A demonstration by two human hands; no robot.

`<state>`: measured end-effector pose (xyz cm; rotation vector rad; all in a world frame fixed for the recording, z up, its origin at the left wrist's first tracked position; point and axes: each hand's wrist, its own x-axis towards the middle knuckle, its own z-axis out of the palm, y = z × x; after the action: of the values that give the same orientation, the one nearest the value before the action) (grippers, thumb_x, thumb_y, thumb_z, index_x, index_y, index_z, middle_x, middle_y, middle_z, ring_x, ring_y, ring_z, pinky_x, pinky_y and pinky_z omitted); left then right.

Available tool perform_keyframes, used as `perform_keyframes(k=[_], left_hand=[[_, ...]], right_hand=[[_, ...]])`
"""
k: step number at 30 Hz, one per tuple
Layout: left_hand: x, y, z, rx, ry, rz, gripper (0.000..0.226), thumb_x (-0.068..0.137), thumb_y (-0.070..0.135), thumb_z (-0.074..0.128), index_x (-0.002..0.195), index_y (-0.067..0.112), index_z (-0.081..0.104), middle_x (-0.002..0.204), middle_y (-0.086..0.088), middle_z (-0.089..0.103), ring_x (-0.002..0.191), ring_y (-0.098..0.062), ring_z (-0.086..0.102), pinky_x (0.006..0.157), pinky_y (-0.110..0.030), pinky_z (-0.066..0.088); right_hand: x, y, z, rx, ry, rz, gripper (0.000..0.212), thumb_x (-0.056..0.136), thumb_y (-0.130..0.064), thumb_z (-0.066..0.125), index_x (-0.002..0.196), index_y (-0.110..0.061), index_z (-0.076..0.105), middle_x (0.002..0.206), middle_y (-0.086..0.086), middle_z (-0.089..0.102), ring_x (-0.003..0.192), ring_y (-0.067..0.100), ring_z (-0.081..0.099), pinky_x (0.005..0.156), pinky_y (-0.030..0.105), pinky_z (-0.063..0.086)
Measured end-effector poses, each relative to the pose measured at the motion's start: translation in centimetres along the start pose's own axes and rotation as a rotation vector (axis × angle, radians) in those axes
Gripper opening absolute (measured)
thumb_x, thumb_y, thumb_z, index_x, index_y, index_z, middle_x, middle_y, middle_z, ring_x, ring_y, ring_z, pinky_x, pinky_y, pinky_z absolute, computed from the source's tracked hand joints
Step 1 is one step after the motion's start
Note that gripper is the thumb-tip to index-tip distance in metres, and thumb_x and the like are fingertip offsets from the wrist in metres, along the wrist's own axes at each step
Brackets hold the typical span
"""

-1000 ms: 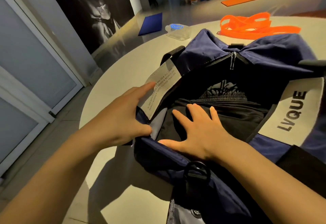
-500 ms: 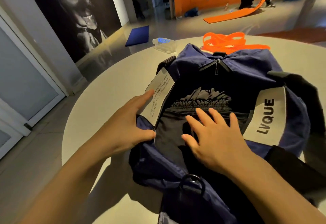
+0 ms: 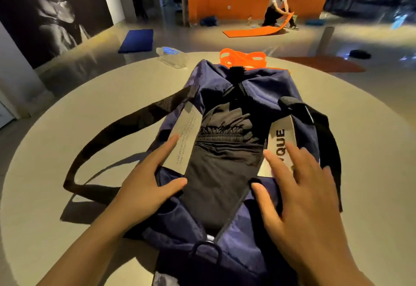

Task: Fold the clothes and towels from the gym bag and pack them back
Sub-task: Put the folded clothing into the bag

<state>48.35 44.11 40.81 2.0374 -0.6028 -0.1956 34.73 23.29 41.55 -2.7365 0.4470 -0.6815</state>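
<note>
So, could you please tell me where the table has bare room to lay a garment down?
The table is bare left of the gym bag, beyond the black strap, and right of the bag to the rim. The far edge is crowded: water bottle and orange bands.

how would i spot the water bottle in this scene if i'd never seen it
Start at the round pale table with the navy gym bag on it. Look past the bag's far left corner: the plastic bottle lies on its side near the table's far edge. It is clear with a blue label, unlike the bright orange bands beside it.
</note>
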Motion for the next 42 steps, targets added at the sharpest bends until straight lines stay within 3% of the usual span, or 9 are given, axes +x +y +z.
perform_keyframes(k=[5, 12, 16, 21, 24, 26, 30, 36, 42], left_hand=[[0.4, -0.5, 0.7, -0.043, 0.081, 0.003, 0.070, 0.082, 0.011, 0.071, 0.131, 0.052, 0.043, 0.133, 0.031, 0.045, 0.124, 0.009, 0.043, 0.098, -0.015, 0.041], [1.4, 1.4, 0.1, -0.105, 0.148, 0.063, 0.061, 0.084, 0.000, 0.067, 0.121, 0.046, 0.051, 0.115, 0.034, 0.049, 0.098, 0.031, 0.046, 0.076, 0.003, 0.041], [2.5, 3.1, -0.6, -0.242, 0.196, 0.108, 0.059, 0.081, -0.002, 0.068, 0.116, 0.044, 0.058, 0.116, 0.027, 0.059, 0.108, 0.011, 0.056, 0.082, -0.006, 0.048], [2.1, 3.8, -0.9, -0.510, 0.163, 0.088, 0.053, 0.079, -0.004, 0.064, 0.117, 0.032, 0.061, 0.108, 0.015, 0.070, 0.099, 0.003, 0.064, 0.075, -0.011, 0.052], [0.9, 3.2, 0.7, -0.324, -0.043, 0.038, 0.059, 0.082, 0.011, 0.067, 0.128, 0.043, 0.048, 0.109, 0.021, 0.069, 0.105, 0.004, 0.061, 0.093, -0.020, 0.048], [0.2, 2.0, 1.6, 0.102, -0.091, 0.066, 0.065, 0.088, 0.038, 0.062, 0.138, 0.056, 0.025, 0.120, 0.026, 0.060, 0.117, 0.002, 0.053, 0.097, -0.019, 0.040], [-1.0, 0.8, 2.5, 0.528, -0.010, 0.257, 0.074, 0.079, 0.075, 0.016, 0.142, 0.049, -0.011, 0.125, 0.020, 0.048, 0.118, -0.001, 0.039, 0.092, -0.021, 0.032], [-2.6, 0.1, 3.1, 0.541, 0.053, 0.300, 0.070, 0.090, 0.072, 0.013, 0.151, 0.038, 0.016, 0.125, 0.021, 0.052, 0.116, 0.004, 0.040, 0.093, -0.020, 0.034], [-4.4, -2.8, 1.8, 0.682, 0.015, 0.344, 0.064, 0.099, 0.057, 0.020, 0.140, 0.016, 0.047, 0.129, 0.004, 0.061, 0.123, -0.009, 0.045, 0.106, -0.022, 0.018]], right_hand=[[-0.9, 0.7, 0.7, 0.417, 0.015, 0.272, 0.059, 0.079, -0.044, 0.067, 0.124, -0.057, 0.030, 0.156, -0.017, 0.009, 0.142, 0.004, 0.012, 0.102, 0.012, 0.015], [3.0, 2.2, 0.2, 0.640, 0.098, 0.418, 0.064, 0.077, -0.012, 0.077, 0.129, -0.034, 0.046, 0.121, -0.011, 0.050, 0.110, 0.012, 0.054, 0.092, 0.032, 0.047], [4.7, 2.5, -1.9, 0.775, 0.202, 0.440, 0.051, 0.079, 0.000, 0.072, 0.114, -0.034, 0.057, 0.096, -0.004, 0.066, 0.089, 0.013, 0.065, 0.084, 0.039, 0.056], [5.4, 2.0, -4.7, 1.340, 0.151, 0.477, 0.035, 0.086, -0.001, 0.062, 0.111, -0.026, 0.058, 0.088, 0.005, 0.073, 0.083, 0.016, 0.072, 0.064, 0.024, 0.058], [4.5, 1.5, -1.6, 0.882, 0.065, 0.384, 0.031, 0.090, -0.008, 0.063, 0.109, -0.031, 0.054, 0.087, -0.002, 0.072, 0.081, 0.013, 0.070, 0.069, 0.027, 0.057], [3.4, 1.4, 0.0, 0.481, 0.096, 0.283, 0.031, 0.091, -0.016, 0.062, 0.113, -0.035, 0.052, 0.100, -0.011, 0.065, 0.087, 0.007, 0.062, 0.074, 0.021, 0.047], [1.2, 1.7, 0.1, 0.102, 0.176, 0.068, 0.048, 0.086, -0.019, 0.068, 0.132, -0.019, 0.054, 0.126, 0.004, 0.057, 0.113, 0.020, 0.052, 0.088, 0.029, 0.046], [-3.7, 0.5, 1.1, 0.062, 0.047, -0.009, 0.072, 0.092, -0.069, 0.023, 0.131, -0.018, 0.058, 0.143, 0.003, 0.049, 0.127, 0.023, 0.049, 0.099, 0.030, 0.044], [-2.4, 0.7, 3.0, 0.272, -0.177, -0.044, 0.089, 0.070, -0.091, 0.028, 0.144, -0.043, 0.024, 0.152, -0.034, 0.005, 0.143, -0.006, -0.005, 0.106, 0.007, 0.002]])
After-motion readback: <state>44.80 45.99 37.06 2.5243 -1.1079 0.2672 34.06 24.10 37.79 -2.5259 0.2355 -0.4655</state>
